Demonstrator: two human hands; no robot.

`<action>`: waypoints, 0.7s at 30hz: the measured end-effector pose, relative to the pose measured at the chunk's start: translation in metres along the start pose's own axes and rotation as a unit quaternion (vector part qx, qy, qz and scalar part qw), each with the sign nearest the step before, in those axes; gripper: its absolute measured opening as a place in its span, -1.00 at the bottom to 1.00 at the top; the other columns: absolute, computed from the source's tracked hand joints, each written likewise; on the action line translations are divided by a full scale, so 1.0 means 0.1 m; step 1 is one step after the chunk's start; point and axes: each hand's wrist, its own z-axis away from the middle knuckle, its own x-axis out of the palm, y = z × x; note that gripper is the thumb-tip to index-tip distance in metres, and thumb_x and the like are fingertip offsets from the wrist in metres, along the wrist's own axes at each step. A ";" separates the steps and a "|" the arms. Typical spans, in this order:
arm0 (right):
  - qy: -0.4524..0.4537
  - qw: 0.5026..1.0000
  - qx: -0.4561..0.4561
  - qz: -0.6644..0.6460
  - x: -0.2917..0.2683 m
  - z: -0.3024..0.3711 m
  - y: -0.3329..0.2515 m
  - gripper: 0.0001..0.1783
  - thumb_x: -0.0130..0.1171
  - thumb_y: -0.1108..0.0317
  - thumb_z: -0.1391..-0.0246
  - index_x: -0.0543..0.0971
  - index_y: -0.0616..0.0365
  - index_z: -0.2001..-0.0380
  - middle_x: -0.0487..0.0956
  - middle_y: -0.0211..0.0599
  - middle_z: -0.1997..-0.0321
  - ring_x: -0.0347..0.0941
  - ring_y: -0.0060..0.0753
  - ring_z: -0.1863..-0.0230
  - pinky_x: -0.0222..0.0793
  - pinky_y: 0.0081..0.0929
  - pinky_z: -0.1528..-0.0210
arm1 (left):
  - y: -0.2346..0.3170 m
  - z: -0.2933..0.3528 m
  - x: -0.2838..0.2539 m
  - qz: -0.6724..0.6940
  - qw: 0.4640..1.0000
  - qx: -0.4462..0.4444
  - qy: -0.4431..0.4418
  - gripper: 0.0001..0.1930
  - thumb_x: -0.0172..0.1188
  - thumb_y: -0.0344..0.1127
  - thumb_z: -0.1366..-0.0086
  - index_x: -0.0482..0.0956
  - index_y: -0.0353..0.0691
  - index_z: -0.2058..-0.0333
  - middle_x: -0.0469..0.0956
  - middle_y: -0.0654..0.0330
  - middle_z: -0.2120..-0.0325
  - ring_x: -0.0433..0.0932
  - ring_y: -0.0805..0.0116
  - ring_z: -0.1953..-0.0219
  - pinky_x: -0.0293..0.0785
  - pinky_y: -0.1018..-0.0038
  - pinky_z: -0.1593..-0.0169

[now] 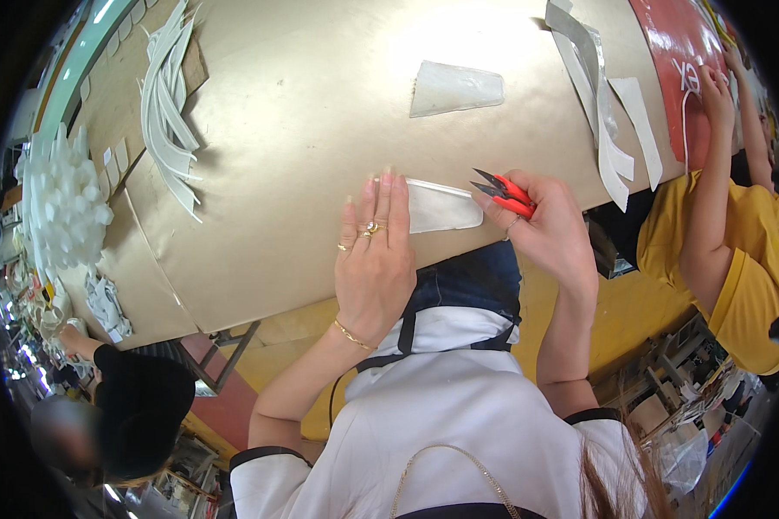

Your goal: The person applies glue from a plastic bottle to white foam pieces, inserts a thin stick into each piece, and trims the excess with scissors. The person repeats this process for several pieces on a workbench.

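Observation:
My left hand (375, 251) lies flat with its fingers stretched out, over the left end of a white tapered piece (441, 208) that looks like fabric or leather. A raised fold or strip runs along the far edge of this piece. In my right hand (556, 225) are small thread snips (512, 201) with red handles, held close to the piece's right end. Their dark blades point left and stand slightly apart. A similar greyish-white tapered piece (457, 89) lies farther off on the table.
Long white strips (166, 104) lie at the left of the tan tabletop (268, 173), and more strips (593, 104) at the right. A pile of white pieces (65, 199) sits at the far left. A person in yellow (718, 259) works at the right; another person (143, 411) is at lower left.

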 end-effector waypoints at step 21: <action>0.004 0.999 0.018 0.048 0.01 -0.02 -0.01 -0.77 0.23 0.28 0.08 0.54 0.24 0.61 0.45 -0.06 0.70 0.43 0.04 0.57 0.32 -0.20 0.42 | 0.10 -0.03 -0.03 -0.098 0.995 0.001 -0.010 -0.38 0.06 -0.49 -0.19 0.28 -0.23 -0.28 0.31 0.00 -0.27 0.24 0.11 -0.35 0.12 0.15 -0.37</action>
